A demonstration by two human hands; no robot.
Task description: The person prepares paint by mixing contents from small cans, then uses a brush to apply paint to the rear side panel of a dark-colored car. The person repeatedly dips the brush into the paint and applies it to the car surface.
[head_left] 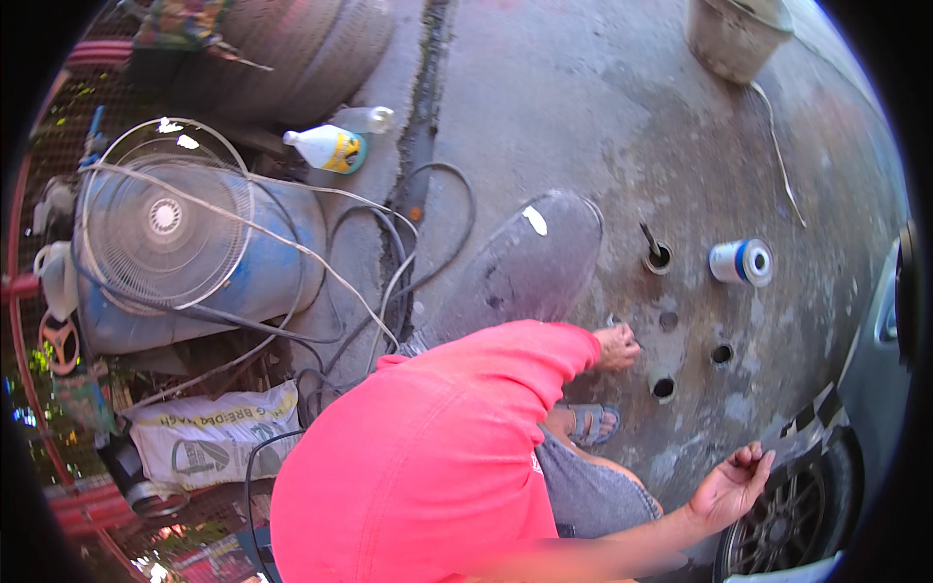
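Observation:
My left hand point(616, 345) is closed near the concrete floor, on something I cannot make out, beyond my red sleeve. My right hand point(731, 491) pinches a thin translucent piece point(792, 442) beside a checkered strip and a dark car wheel point(777, 525). Near my hands are a white-and-blue can point(741, 262), a dark round opening with an upright stick point(659, 255), and other small round openings point(721, 356) whose kind is unclear. An elongated grey object point(505, 262) with a white patch lies above my sleeve. My sandalled foot point(593, 424) shows below my left hand.
At left, a fan point(163, 216) lies over a blue barrel point(292, 243), with tangled hoses and cables point(457, 194) and a printed white sack point(214, 437). Tires point(282, 58), two plastic bottles point(330, 146) and a grey bucket point(734, 34) stand or lie farther off. A car body point(865, 350) edges the right.

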